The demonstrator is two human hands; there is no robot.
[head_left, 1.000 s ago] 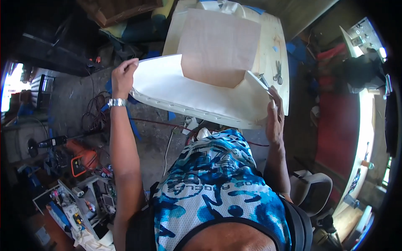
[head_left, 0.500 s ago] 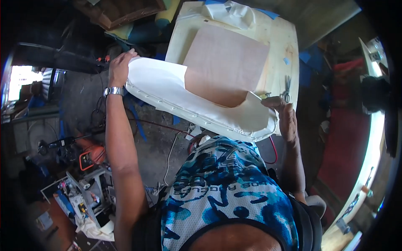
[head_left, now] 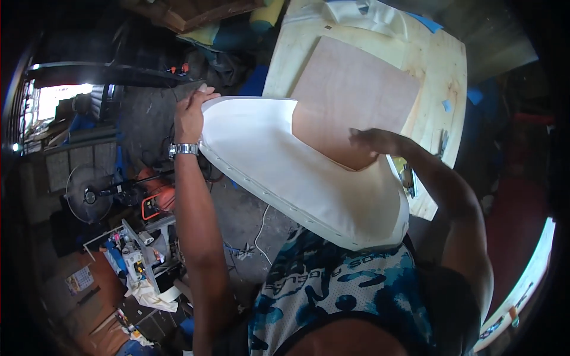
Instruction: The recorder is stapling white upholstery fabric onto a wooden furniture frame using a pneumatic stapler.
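Note:
My left hand [head_left: 191,115], wearing a metal watch, is closed on the left end of a curved white upholstered panel [head_left: 267,142]. The panel slants across in front of my torso, its lower right end against my shirt. A row of small fasteners [head_left: 246,178] runs along its near edge. Off the panel, my right hand [head_left: 377,142] hovers by its inner edge, in front of a square light-brown board [head_left: 356,77]. Its fingers are apart and hold nothing that I can see.
The brown board lies on a pale wooden table [head_left: 454,65], with white material [head_left: 368,21] at its far side and scissors [head_left: 443,142] at its right. To the left stand a fan [head_left: 89,194], an orange machine [head_left: 160,202] and a sewing machine [head_left: 139,255]. A cord [head_left: 259,237] crosses the floor.
My right hand has let go of the panel's right end and moved left over its inner edge. The panel has tilted, showing more of its white face. My left hand keeps its hold.

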